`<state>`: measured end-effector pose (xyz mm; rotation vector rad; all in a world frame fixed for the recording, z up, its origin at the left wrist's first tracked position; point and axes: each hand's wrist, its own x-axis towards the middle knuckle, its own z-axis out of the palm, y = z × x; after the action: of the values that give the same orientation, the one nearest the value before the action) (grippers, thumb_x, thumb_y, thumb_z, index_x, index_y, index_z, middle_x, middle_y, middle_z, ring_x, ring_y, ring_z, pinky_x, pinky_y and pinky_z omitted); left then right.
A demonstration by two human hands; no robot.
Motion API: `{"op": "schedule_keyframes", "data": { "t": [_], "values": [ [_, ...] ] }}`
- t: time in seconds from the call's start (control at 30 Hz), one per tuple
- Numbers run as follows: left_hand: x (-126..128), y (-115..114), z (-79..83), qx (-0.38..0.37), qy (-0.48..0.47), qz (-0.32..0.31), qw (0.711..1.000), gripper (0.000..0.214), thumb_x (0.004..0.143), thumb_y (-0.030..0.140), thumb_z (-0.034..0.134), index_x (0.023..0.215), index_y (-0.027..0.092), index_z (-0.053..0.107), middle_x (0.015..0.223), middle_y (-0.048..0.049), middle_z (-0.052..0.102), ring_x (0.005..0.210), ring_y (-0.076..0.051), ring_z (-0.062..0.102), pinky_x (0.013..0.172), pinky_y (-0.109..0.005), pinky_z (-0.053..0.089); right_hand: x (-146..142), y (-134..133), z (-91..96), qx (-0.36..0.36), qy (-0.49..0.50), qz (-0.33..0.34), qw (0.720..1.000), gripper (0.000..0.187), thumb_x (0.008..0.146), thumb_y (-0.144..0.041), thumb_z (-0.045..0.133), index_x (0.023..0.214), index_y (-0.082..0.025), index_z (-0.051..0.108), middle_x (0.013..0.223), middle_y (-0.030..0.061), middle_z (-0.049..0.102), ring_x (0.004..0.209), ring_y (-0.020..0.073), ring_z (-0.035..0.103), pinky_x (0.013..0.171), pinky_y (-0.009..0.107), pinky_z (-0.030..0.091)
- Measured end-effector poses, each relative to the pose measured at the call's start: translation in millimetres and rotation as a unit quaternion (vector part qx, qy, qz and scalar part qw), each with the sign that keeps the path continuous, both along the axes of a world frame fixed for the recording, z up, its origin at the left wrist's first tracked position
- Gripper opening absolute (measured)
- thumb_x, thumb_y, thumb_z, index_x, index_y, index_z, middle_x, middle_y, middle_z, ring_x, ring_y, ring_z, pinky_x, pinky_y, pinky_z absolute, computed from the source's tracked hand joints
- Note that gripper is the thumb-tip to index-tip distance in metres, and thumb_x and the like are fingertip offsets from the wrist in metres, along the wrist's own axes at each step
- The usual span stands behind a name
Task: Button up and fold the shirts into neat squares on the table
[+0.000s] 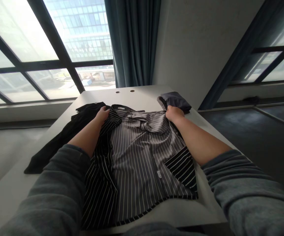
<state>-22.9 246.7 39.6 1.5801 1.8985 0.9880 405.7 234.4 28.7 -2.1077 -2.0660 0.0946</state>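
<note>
A black shirt with white stripes [134, 157] lies spread on the white table [142, 95], its grey inside facing up. My left hand [102, 114] is closed on the shirt's left shoulder near the collar. My right hand [173, 113] is closed on the shirt's right shoulder at the far end. Both forearms reach out over the shirt, with grey sleeves pushed up.
A plain black garment [58, 141] lies stretched along the table's left side. A folded dark grey garment [175, 100] sits at the far right of the table. Two round holes [124, 91] mark the tabletop's far edge. Windows, a blue curtain and a wall stand behind.
</note>
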Motion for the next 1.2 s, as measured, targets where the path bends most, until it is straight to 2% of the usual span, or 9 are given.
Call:
{"op": "schedule_keyframes", "data": {
  "t": [0.13, 0.23, 0.4, 0.53, 0.7, 0.83, 0.93, 1.1, 1.2],
  "values": [
    [-16, -56, 1.5, 0.025, 0.054, -0.034, 0.998, 0.042, 0.091, 0.032, 0.062, 0.129, 0.015, 0.065, 0.12, -0.0121, 0.073, 0.105, -0.023, 0.068, 0.095, -0.033, 0.052, -11, -29, 11.6, 0.052, 0.028, 0.042, 0.997, 0.031, 0.101, -0.023, 0.054, 0.128, -0.01, 0.062, 0.123, 0.0198, 0.069, 0.096, 0.0221, 0.062, 0.084, 0.031, 0.043],
    [-21, -131, 2.1, 0.015, 0.265, -0.112, 0.958, 0.026, 0.093, 0.039, 0.057, 0.105, 0.021, 0.072, 0.101, -0.0074, 0.075, 0.094, -0.024, 0.068, 0.085, -0.034, 0.049, -2, -72, 8.8, 0.058, 0.031, 0.094, 0.993, 0.029, 0.096, -0.025, 0.062, 0.123, -0.014, 0.066, 0.125, 0.0176, 0.068, 0.095, 0.0228, 0.062, 0.079, 0.03, 0.042],
    [-1, -276, -9.9, -0.127, 0.389, -0.184, 0.894, 0.042, 0.1, 0.058, 0.045, 0.086, 0.026, 0.068, 0.078, -0.0047, 0.072, 0.08, -0.027, 0.07, 0.069, -0.034, 0.042, 14, -171, -17.6, -0.025, 0.067, 0.246, 0.967, 0.015, 0.096, -0.032, 0.062, 0.095, -0.021, 0.073, 0.089, 0.0058, 0.073, 0.079, 0.0206, 0.064, 0.071, 0.03, 0.043],
    [25, -349, -29.8, -0.19, 0.397, -0.137, 0.888, 0.047, 0.096, 0.067, 0.051, 0.086, 0.023, 0.065, 0.083, -0.0083, 0.074, 0.083, -0.03, 0.071, 0.071, -0.036, 0.045, 10, -240, -48.1, -0.021, 0.094, 0.234, 0.967, 0.021, 0.099, -0.034, 0.057, 0.094, -0.02, 0.072, 0.095, 0.0071, 0.073, 0.084, 0.0216, 0.067, 0.076, 0.032, 0.048],
    [44, -374, -43.3, -0.124, 0.383, -0.104, 0.909, 0.052, 0.088, 0.064, 0.068, 0.113, 0.018, 0.066, 0.114, -0.0134, 0.072, 0.109, -0.032, 0.067, 0.092, -0.039, 0.049, -1, -267, -72.5, 0.044, 0.077, 0.2, 0.976, 0.021, 0.093, -0.036, 0.068, 0.106, -0.019, 0.072, 0.107, 0.0105, 0.071, 0.102, 0.0282, 0.067, 0.091, 0.039, 0.052],
    [42, -367, -44.9, -0.109, 0.362, -0.129, 0.917, 0.023, 0.099, 0.042, 0.057, 0.101, 0.022, 0.068, 0.11, -0.0089, 0.07, 0.106, -0.028, 0.067, 0.091, -0.037, 0.048, -9, -265, -78.1, 0.046, 0.083, 0.211, 0.973, 0.01, 0.095, -0.024, 0.061, 0.096, -0.02, 0.071, 0.1, 0.0078, 0.071, 0.097, 0.0243, 0.068, 0.088, 0.036, 0.052],
    [27, -362, -43.7, -0.088, 0.314, -0.116, 0.938, 0.019, 0.101, 0.033, 0.05, 0.096, 0.023, 0.065, 0.104, -0.006, 0.071, 0.101, -0.025, 0.068, 0.087, -0.035, 0.048, -11, -267, -80.5, 0.063, 0.099, 0.22, 0.968, 0.011, 0.095, -0.021, 0.06, 0.093, -0.021, 0.07, 0.097, 0.0067, 0.071, 0.095, 0.0236, 0.068, 0.086, 0.035, 0.052],
    [16, -373, -40.8, -0.077, 0.238, -0.087, 0.964, 0.026, 0.1, 0.047, 0.051, 0.093, 0.023, 0.061, 0.097, -0.005, 0.071, 0.092, -0.025, 0.068, 0.081, -0.036, 0.048, -7, -275, -80.7, 0.146, 0.144, 0.207, 0.956, 0.011, 0.095, -0.021, 0.059, 0.092, -0.021, 0.07, 0.093, 0.0069, 0.073, 0.092, 0.0253, 0.068, 0.085, 0.038, 0.053],
    [34, -387, -47.7, -0.058, 0.243, -0.096, 0.963, 0.039, 0.094, 0.056, 0.059, 0.113, 0.022, 0.062, 0.105, -0.008, 0.073, 0.102, -0.029, 0.069, 0.089, -0.04, 0.05, -10, -279, -73.2, 0.205, 0.17, 0.207, 0.941, 0.01, 0.096, -0.022, 0.06, 0.093, -0.021, 0.07, 0.093, 0.0074, 0.073, 0.09, 0.0261, 0.068, 0.084, 0.04, 0.054]
  ]
}}
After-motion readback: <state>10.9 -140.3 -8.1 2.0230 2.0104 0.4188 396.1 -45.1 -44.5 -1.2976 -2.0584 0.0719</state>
